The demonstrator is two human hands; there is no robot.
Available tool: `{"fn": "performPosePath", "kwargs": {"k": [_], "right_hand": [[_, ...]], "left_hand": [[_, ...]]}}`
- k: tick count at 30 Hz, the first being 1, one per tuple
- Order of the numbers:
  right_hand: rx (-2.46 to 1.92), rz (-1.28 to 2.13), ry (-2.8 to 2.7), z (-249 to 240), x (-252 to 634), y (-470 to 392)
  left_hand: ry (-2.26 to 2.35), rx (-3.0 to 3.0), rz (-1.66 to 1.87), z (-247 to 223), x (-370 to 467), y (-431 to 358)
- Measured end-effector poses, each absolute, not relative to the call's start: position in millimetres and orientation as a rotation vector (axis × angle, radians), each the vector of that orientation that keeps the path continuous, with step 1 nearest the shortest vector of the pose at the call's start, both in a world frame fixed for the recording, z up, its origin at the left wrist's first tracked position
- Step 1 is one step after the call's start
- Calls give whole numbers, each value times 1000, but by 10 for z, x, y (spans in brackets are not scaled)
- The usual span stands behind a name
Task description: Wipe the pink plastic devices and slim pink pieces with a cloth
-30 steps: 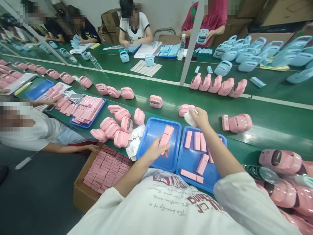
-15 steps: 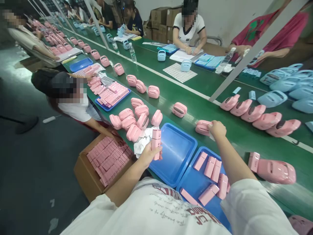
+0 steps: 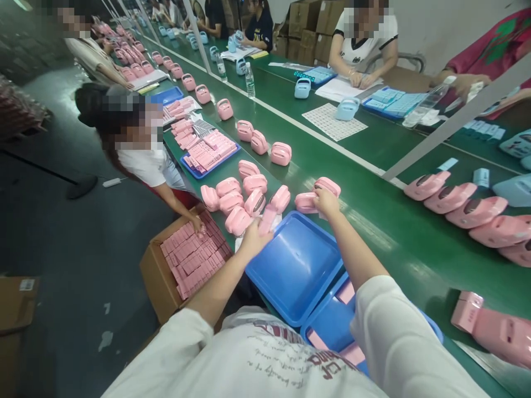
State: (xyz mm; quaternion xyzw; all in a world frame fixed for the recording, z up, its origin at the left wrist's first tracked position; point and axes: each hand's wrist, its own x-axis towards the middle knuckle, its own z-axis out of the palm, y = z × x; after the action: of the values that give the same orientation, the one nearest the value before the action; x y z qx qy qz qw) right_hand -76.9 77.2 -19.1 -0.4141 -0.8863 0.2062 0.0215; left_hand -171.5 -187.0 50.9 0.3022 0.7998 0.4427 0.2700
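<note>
Left hand (image 3: 253, 240) is clasping a pink box (image 3: 267, 217) near the worktop (image 3: 218, 172) edge, right hand (image 3: 327, 204) pinching a pink handled case (image 3: 305, 203). Shirt (image 3: 265, 351) is showing "beauty."

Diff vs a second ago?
The right hand has taken hold of a pink case and pulled it left, toward the clustered cases; a second case now sits just beyond it. The left hand shifted left too, from over the blue tray to beside that cluster. Unchanged: the left hand's grip on the pink box; the tray's place.
</note>
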Motion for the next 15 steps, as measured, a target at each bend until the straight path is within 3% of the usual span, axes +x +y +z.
{"fn": "performPosePath", "kwargs": {"k": [2,8,15], "right_hand": [[-1240,646,-2759,-193,-771,794],[-1093,681,-2809,-208,-834,816],[-887,827,-2812,-296,-1071,758]], "left_hand": [[2453,937,858,398,-1926,-1502],[2490,962,627,126,-2310,-582],[2545,986,451,50,-2710,-422]]}}
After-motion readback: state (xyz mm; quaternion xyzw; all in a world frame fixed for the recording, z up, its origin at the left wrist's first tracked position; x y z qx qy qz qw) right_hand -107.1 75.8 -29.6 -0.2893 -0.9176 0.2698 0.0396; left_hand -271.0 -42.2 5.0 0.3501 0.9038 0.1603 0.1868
